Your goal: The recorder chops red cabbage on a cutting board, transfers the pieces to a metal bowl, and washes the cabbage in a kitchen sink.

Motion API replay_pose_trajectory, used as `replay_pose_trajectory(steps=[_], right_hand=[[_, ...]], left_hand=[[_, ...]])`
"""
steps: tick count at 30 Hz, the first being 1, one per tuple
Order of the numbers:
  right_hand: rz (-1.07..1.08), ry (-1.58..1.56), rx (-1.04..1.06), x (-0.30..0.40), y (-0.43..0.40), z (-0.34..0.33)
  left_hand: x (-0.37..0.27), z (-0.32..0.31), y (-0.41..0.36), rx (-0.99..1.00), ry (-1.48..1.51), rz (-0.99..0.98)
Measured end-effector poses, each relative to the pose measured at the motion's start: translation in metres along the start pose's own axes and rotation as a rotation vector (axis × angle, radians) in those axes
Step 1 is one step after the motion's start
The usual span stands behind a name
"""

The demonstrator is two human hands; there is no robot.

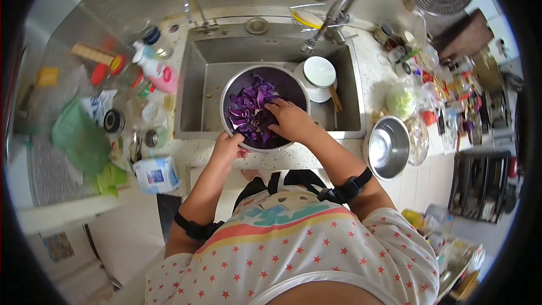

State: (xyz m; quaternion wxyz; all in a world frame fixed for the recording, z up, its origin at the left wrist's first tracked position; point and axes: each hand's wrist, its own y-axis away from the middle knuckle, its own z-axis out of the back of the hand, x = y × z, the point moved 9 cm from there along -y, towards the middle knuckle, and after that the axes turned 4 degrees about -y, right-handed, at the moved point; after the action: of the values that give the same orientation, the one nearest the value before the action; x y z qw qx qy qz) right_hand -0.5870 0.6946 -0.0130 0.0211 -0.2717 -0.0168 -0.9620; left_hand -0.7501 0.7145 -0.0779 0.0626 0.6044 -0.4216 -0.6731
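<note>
A round metal bowl (pixel 227 95) holds torn purple cabbage leaves (pixel 254 96) and sits over the front of the steel sink (pixel 214 53). My left hand (pixel 228 147) grips its near-left rim, thumb on top and fingers beneath. Inside the bowl, my right hand (pixel 288 119) reaches over the cabbage from the right, thumb and fingers apart, fingertips on or just above the leaves. The leaves beneath that hand are hidden. Behind the bowl on the right, white dishes (pixel 319 72) are stacked in the sink with wooden chopsticks (pixel 335 98).
A curved faucet (pixel 345 0) hangs over the sink's back right. On the right counter stands an empty steel bowl (pixel 388 148) near the edge, beside a bagged green vegetable (pixel 401 101). To the left are a pink pump bottle (pixel 157 70), a wipes pack (pixel 156 175) and a green plastic bag (pixel 78 135).
</note>
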Motion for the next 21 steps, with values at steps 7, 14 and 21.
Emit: replay_pose_trajectory(steps=[7,14,21], right_hand=[[-0.199,-0.194,-0.344,-0.073,0.012,0.065],[-0.352,-0.178,-0.503,-0.155,0.007,0.131],[-0.403,-0.244,-0.543,-0.179,-0.035,0.124]], left_hand=[[-0.007,-0.033,-0.064,0.109,-0.03,0.129],[-0.011,-0.055,-0.091,0.089,-0.019,0.172],[-0.015,-0.052,-0.095,-0.061,0.04,0.191]])
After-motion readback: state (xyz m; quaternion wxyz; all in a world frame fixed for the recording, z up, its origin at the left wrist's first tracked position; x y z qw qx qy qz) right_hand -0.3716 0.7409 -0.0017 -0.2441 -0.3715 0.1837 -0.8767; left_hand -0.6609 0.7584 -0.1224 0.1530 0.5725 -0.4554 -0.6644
